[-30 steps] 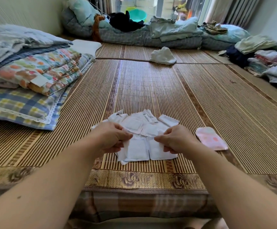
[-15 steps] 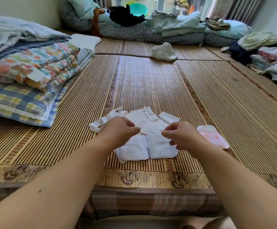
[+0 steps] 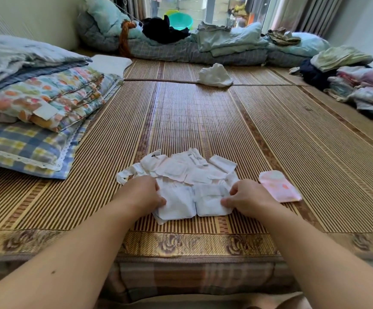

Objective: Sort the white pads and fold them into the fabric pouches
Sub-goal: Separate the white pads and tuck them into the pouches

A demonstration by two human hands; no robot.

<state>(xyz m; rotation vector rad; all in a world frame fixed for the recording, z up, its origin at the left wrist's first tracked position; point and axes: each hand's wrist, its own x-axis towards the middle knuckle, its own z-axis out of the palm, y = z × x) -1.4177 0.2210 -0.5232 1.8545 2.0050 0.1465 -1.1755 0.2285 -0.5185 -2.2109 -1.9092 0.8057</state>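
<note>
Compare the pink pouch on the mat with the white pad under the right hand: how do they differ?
The pink pouch is pink with faint coloured prints; the white pad is plain white. The pouch lies alone and untouched, right of the right hand; the pad sits at the near edge of a pile, held by that hand's fingers. Both lie flat on the woven mat.

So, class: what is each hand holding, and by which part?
The left hand pinches the left edge of one white pad; the right hand pinches the right edge of the neighbouring white pad. Both pads lie on the mat.
</note>
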